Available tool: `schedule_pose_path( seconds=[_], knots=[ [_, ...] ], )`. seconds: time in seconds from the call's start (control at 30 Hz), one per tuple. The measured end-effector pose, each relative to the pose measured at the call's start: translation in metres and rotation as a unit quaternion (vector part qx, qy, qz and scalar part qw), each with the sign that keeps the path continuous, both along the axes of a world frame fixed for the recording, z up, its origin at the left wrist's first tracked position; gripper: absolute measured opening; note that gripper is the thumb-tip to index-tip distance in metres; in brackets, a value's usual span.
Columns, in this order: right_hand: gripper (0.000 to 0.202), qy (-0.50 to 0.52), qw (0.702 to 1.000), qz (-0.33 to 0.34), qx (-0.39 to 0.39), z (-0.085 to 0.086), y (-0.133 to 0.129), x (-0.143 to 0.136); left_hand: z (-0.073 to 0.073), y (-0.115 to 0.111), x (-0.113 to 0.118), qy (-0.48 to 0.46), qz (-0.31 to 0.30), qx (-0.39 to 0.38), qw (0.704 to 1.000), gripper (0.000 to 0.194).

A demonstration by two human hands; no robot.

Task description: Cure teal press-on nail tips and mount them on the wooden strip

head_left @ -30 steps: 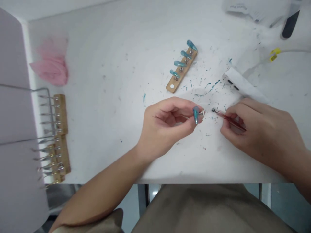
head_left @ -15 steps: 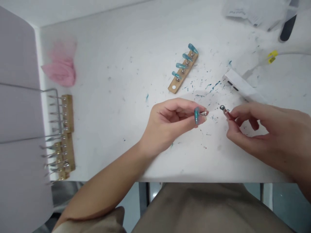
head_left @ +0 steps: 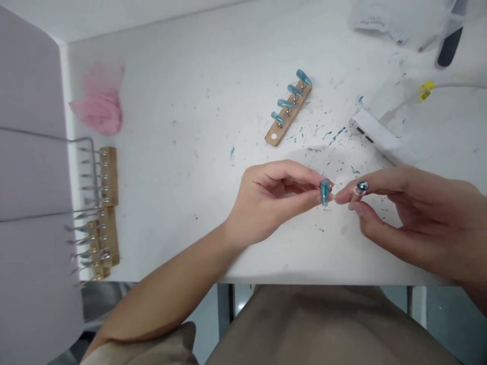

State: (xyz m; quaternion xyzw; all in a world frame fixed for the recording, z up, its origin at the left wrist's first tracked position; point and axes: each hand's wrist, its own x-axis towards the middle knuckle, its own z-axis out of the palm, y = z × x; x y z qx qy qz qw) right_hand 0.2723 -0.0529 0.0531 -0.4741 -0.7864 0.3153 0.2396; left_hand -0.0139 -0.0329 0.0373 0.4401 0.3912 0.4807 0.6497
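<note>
Between the thumb and fingers of my left hand (head_left: 274,197) is a shiny teal false nail (head_left: 324,192). Its small metal stand showed earlier and is now mostly hidden by my fingertips. My right hand (head_left: 414,218) grips a short pinkish, pen-like nail tool (head_left: 357,194) whose round, glossy end points up. My right index fingertip is at my left fingertips, close beside the nail. Beyond my hands, a wooden display strip (head_left: 274,137) lies at a slant with several matching teal false nails (head_left: 285,103) on metal posts.
A white box-shaped device (head_left: 380,136) lies beyond my right hand, near a cable with a yellow tag (head_left: 426,91). Plastic packets (head_left: 373,17) and a dark nail file (head_left: 451,48) are at the far right. Pink cloth (head_left: 101,114), a wire rack (head_left: 91,167) and wooden nail strips (head_left: 109,177) are left.
My left hand has moved right, turning the nail more towards me. My right hand has closed in; the tool is now tipped upright and its index finger reaches the left fingertips.
</note>
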Motion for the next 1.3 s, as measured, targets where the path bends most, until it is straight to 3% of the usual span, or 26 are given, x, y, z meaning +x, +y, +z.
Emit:
schedule_pose_path(
  seconds=[0.13, 0.23, 0.47, 0.87, 1.3],
  knots=[
    [0.024, 0.045, 0.994, 0.056, 0.085, 0.006, 0.006, -0.009, 0.000, -0.001, 0.001, -0.005, -0.004, -0.023, 1.000, 0.034],
    [0.017, 0.051, 0.987, 0.071, 0.135, 0.010, 0.008, -0.014, 0.001, 0.000, 0.002, -0.033, -0.013, -0.041, 0.999, 0.034],
    [0.009, 0.038, 0.985, 0.067, 0.152, 0.010, 0.010, -0.018, 0.006, 0.000, 0.003, -0.076, -0.012, -0.076, 0.994, 0.028],
    [0.025, -0.003, 0.987, 0.056, 0.154, 0.014, 0.009, -0.017, 0.007, 0.000, 0.003, -0.088, -0.041, -0.073, 0.993, 0.026],
    [0.017, 0.020, 0.988, 0.073, 0.133, 0.015, 0.011, -0.015, 0.005, -0.001, 0.002, -0.085, -0.024, -0.082, 0.993, 0.028]
  ],
)
